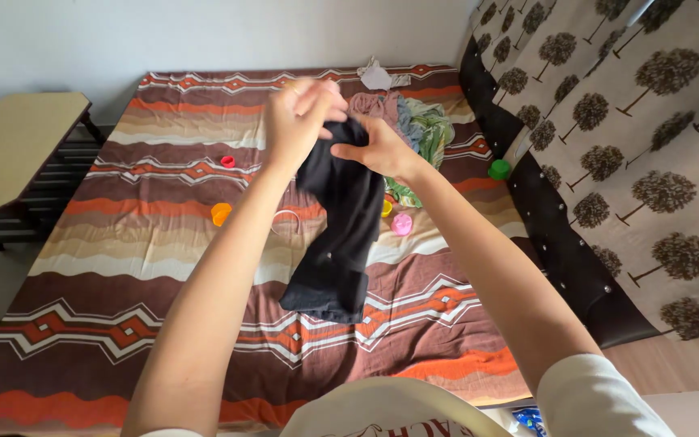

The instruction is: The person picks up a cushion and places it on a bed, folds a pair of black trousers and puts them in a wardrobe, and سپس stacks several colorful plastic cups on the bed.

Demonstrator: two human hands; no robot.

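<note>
Both hands are raised over the bed and grip the top of a black garment that hangs down, its lower end resting on the striped bedspread. My left hand pinches the upper edge, fingers bunched. Right beside it, my right hand clutches the cloth from the right. A ring shows on a left finger.
A pile of crumpled clothes and a white cloth lie at the far side of the bed. Small plastic lids, orange, pink, red and green, are scattered about. A wooden table stands left; a tree-patterned curtain hangs right.
</note>
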